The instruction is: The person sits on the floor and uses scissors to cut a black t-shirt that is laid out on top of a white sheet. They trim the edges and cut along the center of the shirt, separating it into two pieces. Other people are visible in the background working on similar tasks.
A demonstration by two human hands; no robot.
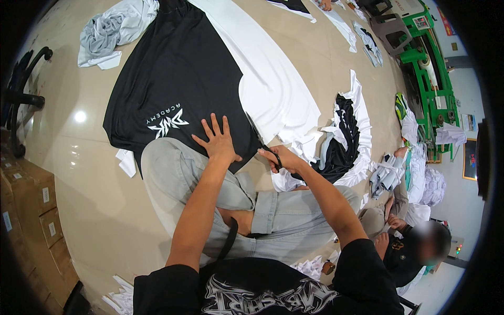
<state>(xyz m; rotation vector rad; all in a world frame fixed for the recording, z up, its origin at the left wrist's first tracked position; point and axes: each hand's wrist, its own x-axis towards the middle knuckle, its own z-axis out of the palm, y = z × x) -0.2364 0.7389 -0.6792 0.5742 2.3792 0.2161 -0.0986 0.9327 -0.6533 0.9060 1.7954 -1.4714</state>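
Note:
A black fabric panel (181,63) with a white printed logo lies spread on the floor in front of my crossed legs. My left hand (219,144) rests flat on it with fingers spread, just right of the logo. My right hand (283,158) grips black-handled scissors (265,146). Their blades point away from me along the panel's right edge, where it meets white fabric (270,79). Whether the blades are apart is hard to make out. The white fabric stretches from beside the scissors toward the far side.
A heap of black and white scraps (341,142) lies to the right. Grey-white cloth (118,31) is bundled at the far left. Cardboard boxes (39,210) stand at the left. A co-worker (401,252) sits at the lower right, and a green machine (428,79) stands beyond.

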